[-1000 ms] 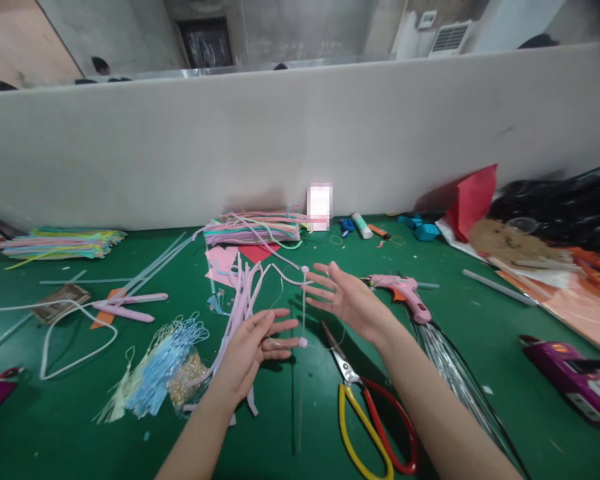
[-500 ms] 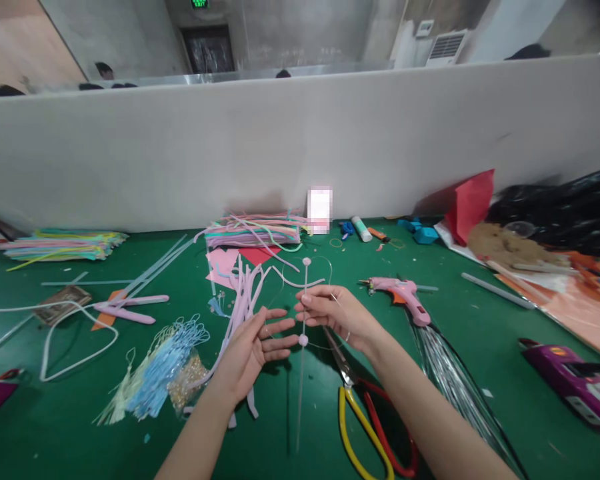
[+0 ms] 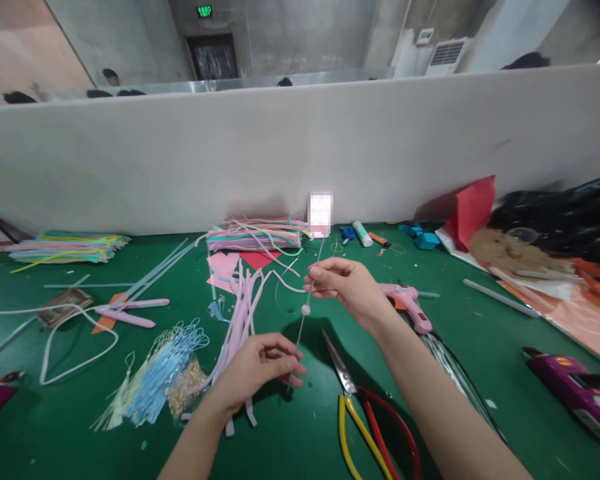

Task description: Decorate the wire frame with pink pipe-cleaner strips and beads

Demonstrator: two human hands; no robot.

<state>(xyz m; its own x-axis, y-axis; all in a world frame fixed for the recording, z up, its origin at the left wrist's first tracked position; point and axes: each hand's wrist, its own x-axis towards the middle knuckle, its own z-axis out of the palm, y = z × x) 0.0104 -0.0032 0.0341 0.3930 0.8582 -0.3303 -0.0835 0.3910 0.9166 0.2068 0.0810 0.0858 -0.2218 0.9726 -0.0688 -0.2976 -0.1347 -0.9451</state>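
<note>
A thin straight wire point(image 3: 301, 332) slants across the space between my hands, with a small pale-pink ball point(image 3: 306, 310) on it. My right hand point(image 3: 341, 283) pinches this wire above the ball, between thumb and fingertips. Lower down, my left hand point(image 3: 267, 367) has its thumb and fingers closed around the wire near its bottom end. Part of a thin clear loop point(image 3: 277, 287) shows faintly left of my right hand; the rest is hidden or too fine to make out. Scissors point(image 3: 349, 387) with one yellow and one red handle lie under my right forearm's left side.
Lilac pipe cleaners point(image 3: 243, 300) and blue tassels point(image 3: 155, 380) lie to the left, beside a bag of beads point(image 3: 186, 387). A pink glue gun point(image 3: 410, 303) and silvery wires point(image 3: 447, 367) are on the right. Behind stands a white partition point(image 3: 180, 153).
My left hand has moved down and closed on the wire's lower part, its fingers outstretched before. My right hand has risen slightly. The wire has tilted and moved up, its ball with it.
</note>
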